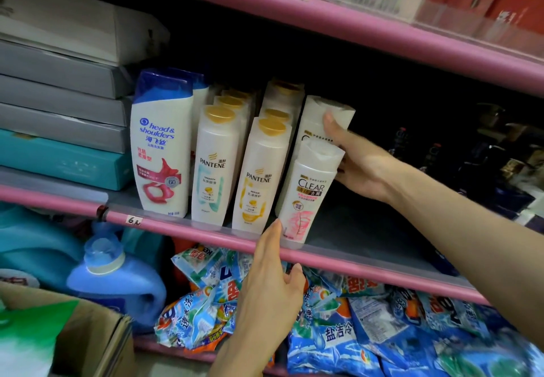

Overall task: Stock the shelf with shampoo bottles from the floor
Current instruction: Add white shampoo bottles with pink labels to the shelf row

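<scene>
Now: shelf (206,234) carries upright shampoo rows. Right hand (360,167) reaches in from the right, fingers (331,125) curled on rear Clear bottle (321,120). Left hand (272,285), fingers straight, fingertip touches front Clear bottle (307,197) at its base. Right is nearer the rear one.

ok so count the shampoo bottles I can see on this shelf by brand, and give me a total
Head & Shoulders: 2, the second only partly visible behind the first
Pantene: 7 by visible gold caps, across two rows; more may be hidden behind
Clear: 2, the rear one touched by the right hand
Total: 11 visible
</scene>
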